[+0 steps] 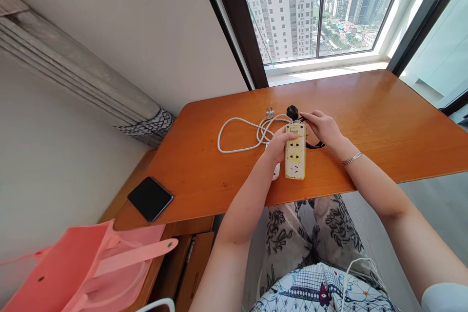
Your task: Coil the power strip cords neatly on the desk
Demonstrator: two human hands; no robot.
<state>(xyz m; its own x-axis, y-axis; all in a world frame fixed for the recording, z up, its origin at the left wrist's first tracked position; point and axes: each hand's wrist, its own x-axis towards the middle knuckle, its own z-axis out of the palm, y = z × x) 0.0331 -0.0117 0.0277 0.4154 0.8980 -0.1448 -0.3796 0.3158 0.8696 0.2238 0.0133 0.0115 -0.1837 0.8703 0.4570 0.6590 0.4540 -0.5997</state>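
Just right of the frame's centre, a yellowed power strip (295,163) sits over the worktop (369,131), its sockets facing the camera and its upper end toward the window; whether it rests on the wood or is lifted a little, I cannot tell. The left hand (277,144) grips it along its left edge, thumb pressed across its face. The right hand (323,129) is at its upper right, fingers drawn close against the black cord (315,146), though I cannot tell whether they pinch it. A black plug (292,111) lies right above the strip. Partly hidden under the left hand is a white power strip (277,171), with a looped white cord (236,151) to its upper left and a white plug (269,113) near the black one. A dark phone (150,199) lies at the worktop's lower left corner, and a pink bag (84,263) fills the frame's lower left. Tall buildings show through the window (292,19) at upper right.
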